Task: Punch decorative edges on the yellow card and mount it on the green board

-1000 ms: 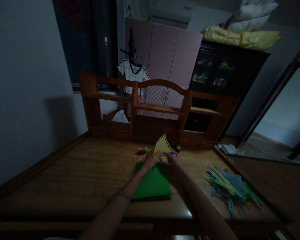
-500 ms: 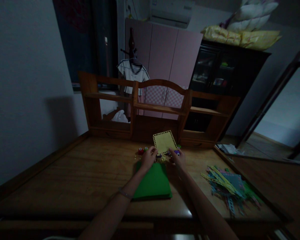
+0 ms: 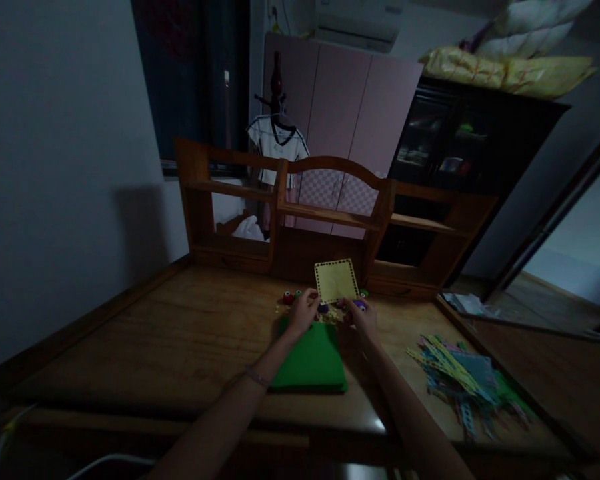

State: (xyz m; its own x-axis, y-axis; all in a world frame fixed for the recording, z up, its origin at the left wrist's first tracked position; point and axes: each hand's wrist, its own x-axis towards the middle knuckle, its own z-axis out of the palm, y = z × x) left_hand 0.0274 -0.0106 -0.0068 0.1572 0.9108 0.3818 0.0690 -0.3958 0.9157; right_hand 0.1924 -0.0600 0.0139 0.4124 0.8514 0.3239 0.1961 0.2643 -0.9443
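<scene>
- A square yellow sheet [image 3: 337, 280] with a row of dark holes along its edges is held up above the far middle of the desk [image 3: 205, 320].
- Its lower left corner is pinched by the left hand [image 3: 304, 312]; its lower edge, toward the right, is gripped by the right hand [image 3: 363, 319]. The exact finger contact is blurred by the dim light.
- A purple object [image 3: 360, 305] with an eye-like spot is partly covered by the right hand; whether it is touched cannot be told.
- Red [image 3: 288, 297] and green [image 3: 299, 294] objects are seen beside the left hand, the green one partly blocked.
- Small yellow bits [image 3: 330, 317] are scattered below the sheet, partly screened by the hands.
- A green stack [image 3: 313, 360] is overlapped by the left forearm.
- At the right, single pieces in a tangled pile of coloured strips [image 3: 460, 373] are hard to separate.
- Both forearms are cut off by the lower border.
</scene>
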